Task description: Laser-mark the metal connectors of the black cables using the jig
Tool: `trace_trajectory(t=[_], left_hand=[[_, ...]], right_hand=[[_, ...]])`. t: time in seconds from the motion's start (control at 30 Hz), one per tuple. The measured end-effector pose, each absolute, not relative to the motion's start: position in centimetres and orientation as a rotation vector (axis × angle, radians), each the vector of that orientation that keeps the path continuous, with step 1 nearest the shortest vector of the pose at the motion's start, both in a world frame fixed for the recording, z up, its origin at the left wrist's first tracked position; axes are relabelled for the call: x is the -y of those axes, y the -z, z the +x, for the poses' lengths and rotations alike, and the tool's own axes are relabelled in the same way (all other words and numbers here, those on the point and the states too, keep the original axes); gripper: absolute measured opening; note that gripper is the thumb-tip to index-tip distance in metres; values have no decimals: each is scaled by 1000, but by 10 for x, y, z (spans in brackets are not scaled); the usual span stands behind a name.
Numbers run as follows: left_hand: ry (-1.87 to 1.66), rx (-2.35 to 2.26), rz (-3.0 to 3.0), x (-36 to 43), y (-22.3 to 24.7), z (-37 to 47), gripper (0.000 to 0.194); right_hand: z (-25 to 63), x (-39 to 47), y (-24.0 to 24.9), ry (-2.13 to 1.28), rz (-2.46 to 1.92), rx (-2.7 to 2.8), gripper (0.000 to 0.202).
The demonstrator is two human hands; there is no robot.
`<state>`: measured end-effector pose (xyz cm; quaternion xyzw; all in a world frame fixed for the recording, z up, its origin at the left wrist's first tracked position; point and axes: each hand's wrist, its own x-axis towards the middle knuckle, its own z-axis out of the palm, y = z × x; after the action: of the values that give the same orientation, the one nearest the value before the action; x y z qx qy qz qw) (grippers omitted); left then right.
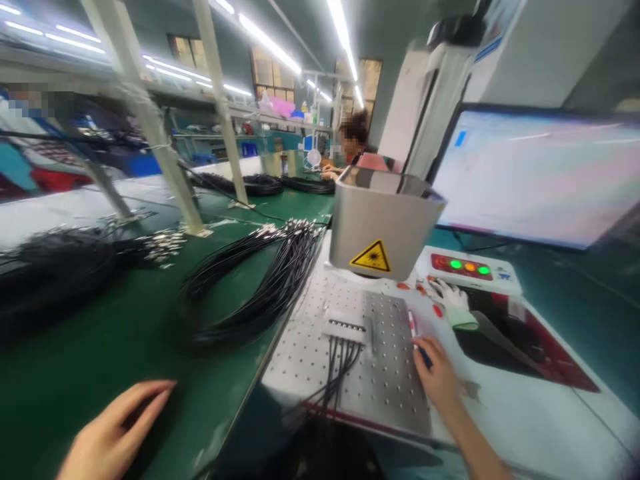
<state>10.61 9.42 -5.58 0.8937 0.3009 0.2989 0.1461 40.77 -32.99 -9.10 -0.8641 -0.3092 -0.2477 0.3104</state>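
The right hand (439, 375) curls around a pen-like tool (425, 359), likely light, stiff and best pinched mid-barrel, beside a perforated plate (390, 380) while the half-open left hand (120, 427) hovers, seemingly empty, above a green benchtop (125, 357).

White ceiling tubes (270, 43) blaze above us from eleven to twelve o'clock, pale glare washes out the monitor (540, 173) between two and three, and black cables (55, 273) at nine smear into blur toward the stretched edge.
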Motion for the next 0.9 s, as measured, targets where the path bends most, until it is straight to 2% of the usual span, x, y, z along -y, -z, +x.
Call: trace_trajectory(t=[0.17,0.4,0.53,0.7,0.8,0.9], left_hand=[[-715,-823,2458,-90,51,102,39],[-540,-509,2442,-38,6,149,28],[-317,-275,2529,6,6,209,25],[-215,-498,2637,45,39,284,33],[-303,-615,2273,59,52,305,25],[-373,-640,1759,62,54,305,26]], right_hand=[[417,313,93,499,-2338,920,33],[426,255,66,225,-2587,1222,58],[433,239,60,68,-2668,1265,56],[439,234,63,11,-2578,1254,48],[437,236,62,35,-2479,1222,47],[426,239,56,130,-2365,1208,49]])
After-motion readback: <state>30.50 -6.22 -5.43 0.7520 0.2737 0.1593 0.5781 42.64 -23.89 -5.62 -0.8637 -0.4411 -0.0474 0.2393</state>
